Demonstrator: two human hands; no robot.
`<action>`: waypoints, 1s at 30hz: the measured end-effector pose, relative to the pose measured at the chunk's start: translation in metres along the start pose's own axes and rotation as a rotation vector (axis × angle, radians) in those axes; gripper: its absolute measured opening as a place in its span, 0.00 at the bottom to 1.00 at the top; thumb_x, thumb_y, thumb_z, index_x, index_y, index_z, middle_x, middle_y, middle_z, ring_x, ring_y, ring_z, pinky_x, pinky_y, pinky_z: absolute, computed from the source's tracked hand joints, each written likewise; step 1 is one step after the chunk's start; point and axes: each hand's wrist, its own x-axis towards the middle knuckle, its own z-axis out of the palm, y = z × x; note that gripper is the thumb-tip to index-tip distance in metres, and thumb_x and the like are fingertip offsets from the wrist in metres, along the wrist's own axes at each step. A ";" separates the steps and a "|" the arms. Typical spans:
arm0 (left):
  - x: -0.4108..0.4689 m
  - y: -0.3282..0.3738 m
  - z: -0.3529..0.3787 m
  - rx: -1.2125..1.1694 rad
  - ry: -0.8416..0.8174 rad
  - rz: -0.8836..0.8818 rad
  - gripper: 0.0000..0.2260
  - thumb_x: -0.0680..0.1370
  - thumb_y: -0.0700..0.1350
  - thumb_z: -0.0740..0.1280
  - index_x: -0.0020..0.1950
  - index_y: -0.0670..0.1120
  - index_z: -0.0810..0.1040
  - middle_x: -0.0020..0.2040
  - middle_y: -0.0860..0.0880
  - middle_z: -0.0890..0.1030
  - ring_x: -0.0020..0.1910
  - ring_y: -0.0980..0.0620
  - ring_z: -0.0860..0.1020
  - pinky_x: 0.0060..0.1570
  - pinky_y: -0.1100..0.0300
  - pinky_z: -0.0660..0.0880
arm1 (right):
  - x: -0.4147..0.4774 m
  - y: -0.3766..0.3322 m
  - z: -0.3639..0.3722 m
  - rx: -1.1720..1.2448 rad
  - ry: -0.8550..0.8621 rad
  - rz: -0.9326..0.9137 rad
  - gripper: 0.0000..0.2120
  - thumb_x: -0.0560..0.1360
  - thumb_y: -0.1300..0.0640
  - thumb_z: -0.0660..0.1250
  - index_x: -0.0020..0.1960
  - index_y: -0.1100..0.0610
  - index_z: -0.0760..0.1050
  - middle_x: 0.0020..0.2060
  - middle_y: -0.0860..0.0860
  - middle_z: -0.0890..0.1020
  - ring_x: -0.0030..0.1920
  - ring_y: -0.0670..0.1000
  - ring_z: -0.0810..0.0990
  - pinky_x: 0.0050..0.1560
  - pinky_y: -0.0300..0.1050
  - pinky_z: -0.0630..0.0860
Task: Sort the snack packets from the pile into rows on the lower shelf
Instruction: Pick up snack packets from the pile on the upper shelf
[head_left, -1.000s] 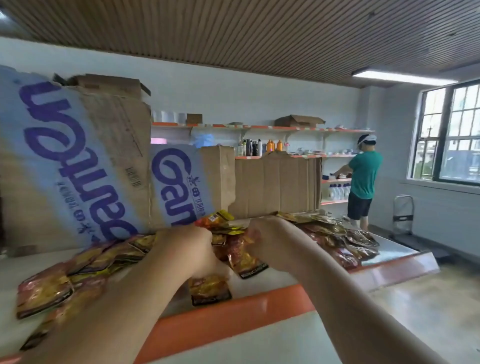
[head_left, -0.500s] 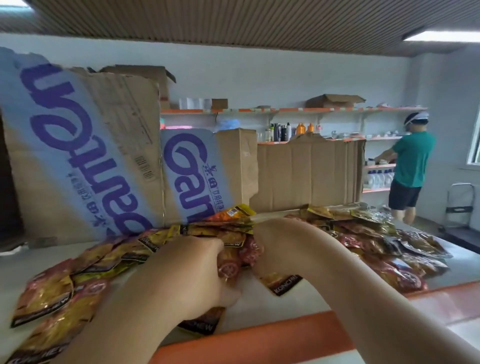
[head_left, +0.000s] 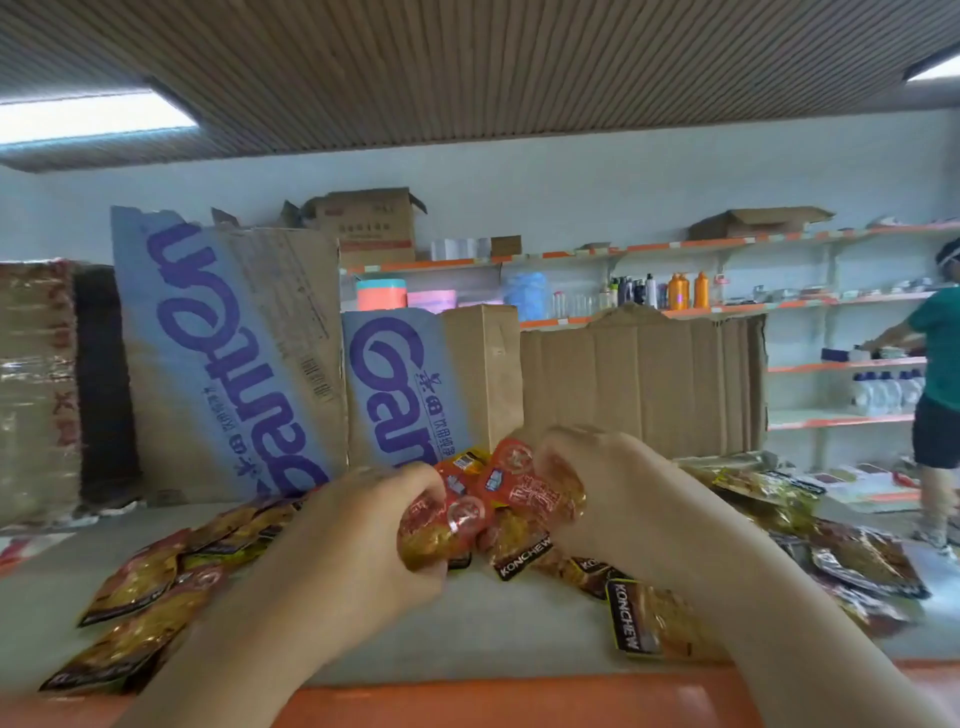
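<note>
Both my hands are raised over the white shelf top (head_left: 519, 623) with its orange front edge. My left hand (head_left: 358, 535) grips a bunch of red and gold snack packets (head_left: 447, 525) from the left. My right hand (head_left: 618, 499) grips more of the same red packets (head_left: 535, 493) from the right. Loose gold and black packets marked KONCHEW lie flat on the left (head_left: 140, 597), under my hands (head_left: 524, 556) and on the right (head_left: 862, 556). The lower shelf is out of sight.
Flattened cardboard boxes with blue lettering (head_left: 228, 358) and plain brown cardboard (head_left: 639, 379) stand behind the packets. A person in a green shirt (head_left: 935, 374) stands at the far right by wall shelves (head_left: 779, 306) with bottles.
My hands have lifted the bunch of red packets up off the shelf top. The camera has turned left, so the person has slid to the right edge.
</note>
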 end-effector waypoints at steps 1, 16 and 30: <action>0.001 0.005 -0.001 0.017 0.065 0.036 0.25 0.65 0.64 0.76 0.58 0.69 0.69 0.48 0.70 0.73 0.50 0.71 0.73 0.38 0.72 0.70 | -0.002 0.001 -0.002 0.034 0.046 -0.019 0.16 0.67 0.52 0.75 0.51 0.43 0.73 0.48 0.40 0.77 0.46 0.41 0.76 0.43 0.35 0.74; -0.024 0.032 -0.031 0.123 0.604 0.084 0.24 0.70 0.63 0.75 0.61 0.54 0.77 0.59 0.61 0.78 0.56 0.56 0.78 0.49 0.55 0.81 | -0.017 -0.021 -0.006 0.374 0.363 -0.227 0.19 0.66 0.45 0.72 0.55 0.38 0.72 0.52 0.35 0.76 0.54 0.36 0.76 0.47 0.26 0.73; -0.143 -0.063 -0.103 0.307 0.611 -0.221 0.26 0.70 0.57 0.78 0.65 0.53 0.77 0.59 0.60 0.79 0.57 0.59 0.76 0.54 0.75 0.67 | 0.016 -0.175 0.079 0.568 0.246 -0.436 0.22 0.67 0.47 0.77 0.55 0.38 0.70 0.52 0.35 0.73 0.51 0.40 0.76 0.42 0.26 0.68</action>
